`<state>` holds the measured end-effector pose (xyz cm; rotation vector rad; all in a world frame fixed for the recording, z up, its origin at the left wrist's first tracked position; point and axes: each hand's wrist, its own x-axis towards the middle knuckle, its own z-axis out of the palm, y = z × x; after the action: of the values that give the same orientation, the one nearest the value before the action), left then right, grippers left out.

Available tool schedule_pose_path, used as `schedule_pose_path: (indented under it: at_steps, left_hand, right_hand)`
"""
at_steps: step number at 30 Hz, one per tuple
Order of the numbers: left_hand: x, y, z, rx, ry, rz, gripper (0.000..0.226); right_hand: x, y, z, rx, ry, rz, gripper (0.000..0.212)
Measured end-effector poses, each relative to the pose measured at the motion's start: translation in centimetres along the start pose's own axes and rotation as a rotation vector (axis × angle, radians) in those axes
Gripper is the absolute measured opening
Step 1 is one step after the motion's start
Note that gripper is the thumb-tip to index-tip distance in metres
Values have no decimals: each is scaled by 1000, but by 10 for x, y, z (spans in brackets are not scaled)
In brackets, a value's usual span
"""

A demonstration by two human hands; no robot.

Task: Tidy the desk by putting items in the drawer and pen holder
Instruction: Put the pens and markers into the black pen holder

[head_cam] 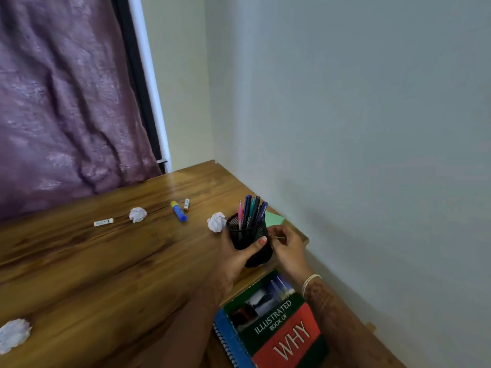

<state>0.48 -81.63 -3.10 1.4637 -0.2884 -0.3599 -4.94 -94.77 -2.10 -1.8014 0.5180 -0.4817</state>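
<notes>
A black mesh pen holder (249, 229) with several pens (252, 211) stands tilted near the desk's right edge. My left hand (236, 256) grips it from the left, thumb across its front. My right hand (285, 247) is at its right side and pinches something thin; what it is cannot be made out. On the wooden desk (106, 266) lie a blue and yellow marker (178, 211), a small battery (186, 204), a white tube (103, 222) and three crumpled paper balls (138, 214) (216, 221) (13, 334). No drawer is in view.
A green sticky-note pad (275, 218) lies behind the holder by the wall. A book titled "Illustrated Book of Why" (279, 325) sits on a blue spiral notebook (229, 338) at the near right. The wall bounds the desk on the right, a purple curtain (66, 102) at the back.
</notes>
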Motion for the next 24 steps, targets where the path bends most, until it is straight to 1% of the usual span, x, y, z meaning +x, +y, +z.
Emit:
schedule_pose_path:
  at_steps: [3, 8, 12, 15, 18, 24]
  left_hand:
    - [12, -7, 27, 1, -76, -16, 80]
    - [30, -14, 62, 32, -190, -64, 73]
    - [41, -19, 76, 46, -240, -65, 68]
    - [46, -23, 79, 90, -250, -58, 67]
    - [50, -26, 79, 139, -233, -44, 73]
    - [58, -23, 77, 216, -208, -8, 73]
  right_hand:
    - [12, 14, -17, -10, 114, 7, 19]
    - [26, 33, -42, -74, 287, 36, 19]
    - [29, 42, -47, -29, 385, 9, 22]
    - [26, 48, -43, 8, 406, 10, 25]
    - [24, 54, -40, 18, 396, 2, 28]
    - [28, 57, -34, -29, 360, -13, 31]
